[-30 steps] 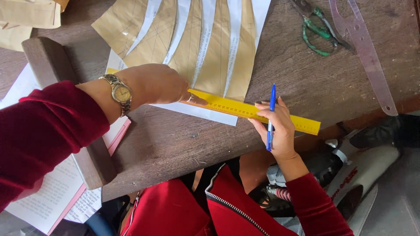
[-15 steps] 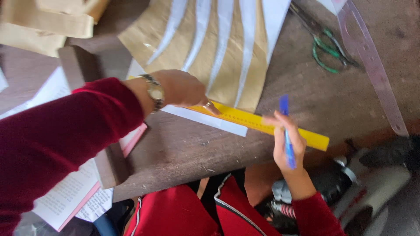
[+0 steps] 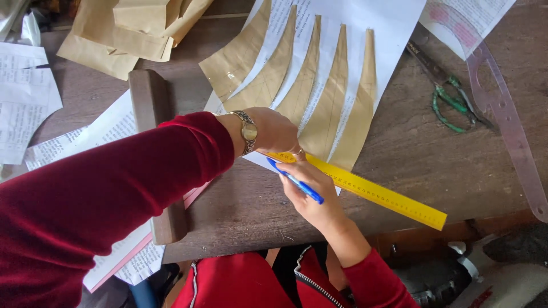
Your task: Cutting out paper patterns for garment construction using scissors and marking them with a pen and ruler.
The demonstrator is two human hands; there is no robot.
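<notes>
A yellow ruler [image 3: 377, 193] lies slanted across the near edge of a white paper sheet [image 3: 394, 28] that carries several tan tapered pattern strips [image 3: 319, 97]. My left hand [image 3: 274, 130], with a gold wristwatch on its wrist, presses down on the ruler's left end. My right hand [image 3: 311, 194] holds a blue pen [image 3: 297, 182], whose tip rests at the ruler's left part, just below my left hand. Both sleeves are red.
The wooden table [image 3: 445, 165] bears green-handled scissors [image 3: 448, 91] and a clear curved ruler [image 3: 508, 125] at the right. A dark wooden block [image 3: 151, 142] lies at left over printed papers [image 3: 34, 108]. Brown paper pieces [image 3: 131, 28] are piled at the top left.
My right hand has slid with the pen from the ruler's middle to its left end, beside my left hand. The view has shifted, so more of the table shows.
</notes>
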